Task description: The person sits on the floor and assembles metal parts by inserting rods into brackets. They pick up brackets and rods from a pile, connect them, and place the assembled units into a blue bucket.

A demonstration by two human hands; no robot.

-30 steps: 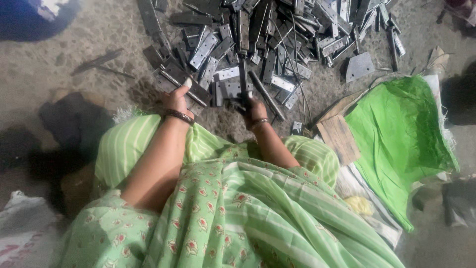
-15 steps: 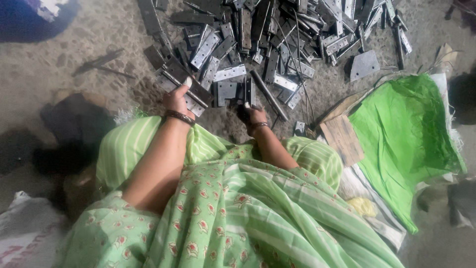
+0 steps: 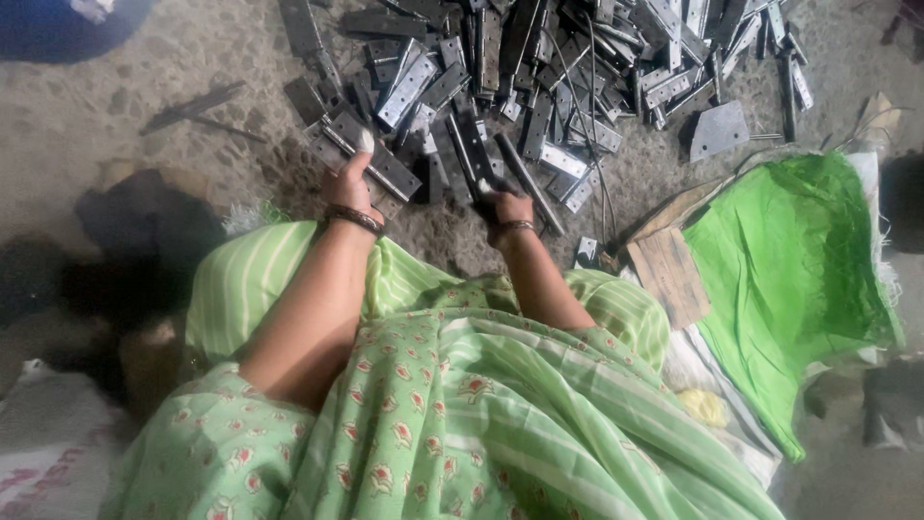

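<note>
The left hand [image 3: 348,181] rests on a flat metal hinge [image 3: 380,164] at the near edge of the pile [image 3: 539,87] on the floor, the right hand [image 3: 507,205] clenched around a stiff, heavy-looking, hard-edged metal bar [image 3: 474,154].

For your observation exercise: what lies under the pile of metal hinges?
Rough grey floor shows around the hinge pile. The ground beneath the overlapping pieces is covered and cannot be seen.
</note>
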